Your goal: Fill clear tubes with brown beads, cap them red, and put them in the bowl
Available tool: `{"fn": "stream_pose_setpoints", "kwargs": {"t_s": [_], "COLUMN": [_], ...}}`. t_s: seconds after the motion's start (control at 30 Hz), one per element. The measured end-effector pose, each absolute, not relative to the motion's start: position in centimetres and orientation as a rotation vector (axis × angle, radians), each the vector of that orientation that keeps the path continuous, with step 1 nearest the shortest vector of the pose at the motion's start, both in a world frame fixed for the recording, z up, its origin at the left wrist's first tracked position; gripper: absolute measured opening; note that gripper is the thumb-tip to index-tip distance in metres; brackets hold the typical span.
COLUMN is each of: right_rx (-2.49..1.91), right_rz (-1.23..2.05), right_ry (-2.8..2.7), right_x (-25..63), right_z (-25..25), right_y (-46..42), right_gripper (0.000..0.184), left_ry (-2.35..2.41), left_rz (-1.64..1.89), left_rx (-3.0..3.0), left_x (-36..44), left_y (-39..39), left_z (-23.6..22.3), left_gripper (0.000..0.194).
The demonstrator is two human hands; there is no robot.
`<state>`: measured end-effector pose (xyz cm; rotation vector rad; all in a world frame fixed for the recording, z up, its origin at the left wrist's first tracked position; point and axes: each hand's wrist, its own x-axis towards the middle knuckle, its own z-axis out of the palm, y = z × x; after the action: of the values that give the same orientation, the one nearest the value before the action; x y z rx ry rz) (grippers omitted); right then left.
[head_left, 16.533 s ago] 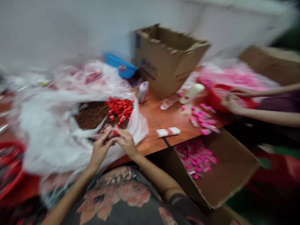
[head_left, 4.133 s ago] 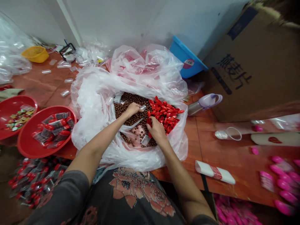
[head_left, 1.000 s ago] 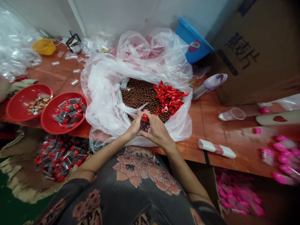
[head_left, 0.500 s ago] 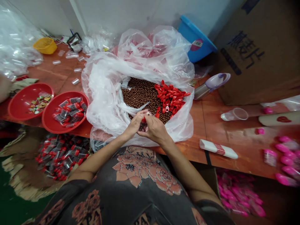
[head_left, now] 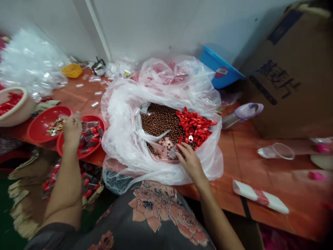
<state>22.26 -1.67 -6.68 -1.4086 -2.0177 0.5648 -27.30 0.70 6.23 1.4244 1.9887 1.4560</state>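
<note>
From the head view, our left hand (head_left: 72,130), fingers bunched, sits above a red plastic bowl (head_left: 60,147) of clear packets with red tops (head_left: 90,133); we can't tell if it holds anything. Our right hand (head_left: 189,161), fingers loosely open, is beside a small clear sachet (head_left: 172,152) at the edge of round brown beads (head_left: 158,123) and elongated red caps (head_left: 195,125), pointing every way in a crinkly clear plastic bag (head_left: 122,121) on the orange wood table (head_left: 229,173).

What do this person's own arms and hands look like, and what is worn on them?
The left hand and right hand are bare, with no gloves, and the forearms are uncovered. The left sleeve is dark grey and belongs to a dark grey top printed with a large pink flower.
</note>
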Motion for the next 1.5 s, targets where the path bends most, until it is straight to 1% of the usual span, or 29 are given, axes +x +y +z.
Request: {"fn": "stream_pose_setpoints", "kwargs": {"t_s": [0.07, 0.1, 0.17, 0.27, 0.3, 0.33, 0.37, 0.4, 0.47, 0.53, 0.6, 0.67, 0.73, 0.83, 0.93, 1.03, 1.2, 1.3, 1.37, 1.4, 1.5], "right_rx": [-1.434, -1.457, -1.528, -1.629, -1.642, -1.647, -1.649, -1.651, -1.661, -1.697, -1.751, -1.803, -1.843, -1.886, -1.85, -1.738, -1.669, -1.605, -1.577, -1.562, -1.498], "right_rz": [0.613, 0.642, 0.697, 0.741, 0.749, 0.757, 0.762, 0.762, 0.738, 0.696, 0.666, 0.647, 0.628, 0.618, 0.672, 0.739, 0.991, 1.132, 1.17, 1.181, 1.189], "right_ry": [-2.008, -2.023, -2.066, -2.097, -2.098, -2.093, -2.079, -2.055, -1.989, -1.931, -1.904, -1.914, -1.97, -2.062, -2.033, -1.883, -1.513, -1.361, -1.279, -1.24, -1.179], "right_x": [22.4, 22.3, 21.8, 20.9, 20.7, 20.6, 20.7, 20.8, 21.3, 21.8, 22.2, 22.1, 21.7, 21.0, 20.7, 21.1, 21.7, 21.6, 21.5, 21.5, 21.4], "right_z": [-6.9, -6.9, -6.7, -6.4, -6.4, -6.4, -6.5, -6.5, -6.6, -6.6, -6.5, -6.3, -6.1, -6.0, -6.5, -7.2, -7.8, -7.6, -7.4, -7.3, -7.0], "right_y": [-1.4, -1.4, -1.4, -1.6, -1.6, -1.6, -1.6, -1.6, -1.4, -0.9, 0.0, 0.9, 1.7, 2.1, 2.0, 1.7, 0.9, 0.3, 0.1, 0.0, -0.1], "right_gripper": [0.031, 0.03, 0.029, 0.036, 0.039, 0.04, 0.041, 0.042, 0.041, 0.037, 0.034, 0.034, 0.039, 0.046, 0.045, 0.048, 0.069, 0.075, 0.072, 0.066, 0.038], "left_ry": [2.391, 2.484, 2.305, 1.678, 1.555, 1.427, 1.29, 1.212, 1.133, 1.118, 1.102, 1.161, 1.31, 1.523, 1.585, 1.55, 1.419, 1.386, 1.34, 1.316, 1.285], "left_rz": [1.521, 1.541, 1.565, 1.233, 1.121, 0.963, 0.689, 0.483, 0.189, 0.068, 0.08, 0.207, 0.361, 0.452, 0.357, 0.337, 0.493, 0.603, 0.67, 0.702, 0.775], "left_rx": [1.64, 1.76, 1.934, 2.078, 2.098, 2.125, 2.169, 2.202, 2.251, 2.282, 2.263, 2.169, 2.042, 1.937, 1.809, 1.687, 1.633, 1.627, 1.623, 1.609, 1.54], "left_x": [-26.5, -24.9, -20.1, -10.8, -7.7, -4.8, -2.2, 0.0, 3.2, 4.7, 4.7, 3.5, 1.4, -2.2, -4.3, -3.6, 0.7, 2.7, 3.5, 3.8, 4.3], "left_y": [1.7, 2.5, 4.3, 6.7, 7.1, 7.2, 7.1, 6.8, 5.9, 5.1, 5.0, 5.7, 7.3, 10.5, 13.2, 14.8, 16.5, 17.0, 17.1, 17.0, 16.7], "left_z": [7.0, 7.3, 7.3, 5.1, 3.9, 2.5, 1.1, -0.3, -2.8, -4.3, -4.7, -4.0, -3.0, -2.1, -2.7, -4.1, -5.7, -6.1, -6.5, -6.7, -7.4], "left_gripper": [0.021, 0.021, 0.02, 0.018, 0.016, 0.013, 0.014, 0.017, 0.026, 0.029, 0.032, 0.038, 0.04, 0.034, 0.027, 0.024, 0.024, 0.023, 0.023, 0.023, 0.033]}}
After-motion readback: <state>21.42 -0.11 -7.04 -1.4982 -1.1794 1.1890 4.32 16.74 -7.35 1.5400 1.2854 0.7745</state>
